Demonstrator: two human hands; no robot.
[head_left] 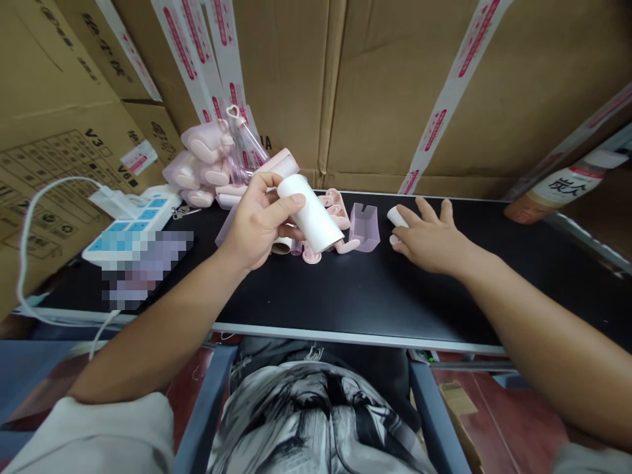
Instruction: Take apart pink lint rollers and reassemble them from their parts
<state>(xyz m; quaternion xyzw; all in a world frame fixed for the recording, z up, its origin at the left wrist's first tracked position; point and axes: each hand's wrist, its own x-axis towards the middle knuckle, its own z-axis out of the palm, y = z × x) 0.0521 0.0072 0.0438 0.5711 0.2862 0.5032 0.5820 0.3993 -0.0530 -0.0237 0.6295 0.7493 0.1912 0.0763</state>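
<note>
In front of you, tall brown cardboard fills the upper part of the frame, crossed by white tape printed in red, and a carton with dark lettering stands at the upper left. Your black tabletop, trimmed with a pale edge, spans the middle under a soft sheen of light. Below it you see reddish floor at lower right and blue-grey bars flanking the lower centre.
</note>
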